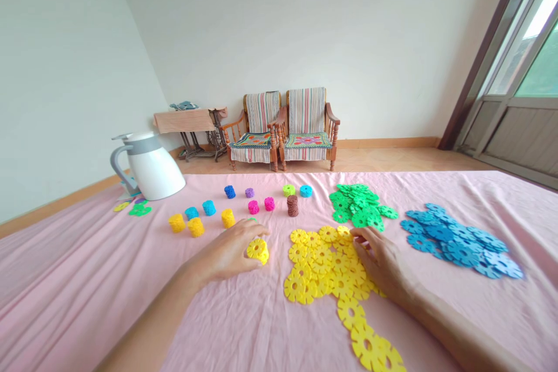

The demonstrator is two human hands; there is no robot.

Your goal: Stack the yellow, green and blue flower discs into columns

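My left hand (238,250) is closed around a short stack of yellow notched plastic discs (257,249), held between thumb and fingers just above the cloth. To its right spreads a loose pile of yellow notched discs (322,256), with several trailing toward the near edge. My right hand (383,261) is at the pile's far right side, its fingertips pinched at the edge of a yellow disc (344,231). Part of the pile is hidden under that hand. Behind my left hand stand yellow stacks (227,218), and a small green piece (252,220) is partly covered by the fingers.
Green discs (360,206) and blue discs (457,238) lie in piles rightward. Small stacks in blue (209,207), pink (269,204) and brown (292,206) stand farther back. A white jug (157,168) is at the left on the pink cloth (108,279). Two chairs (306,122) stand beyond.
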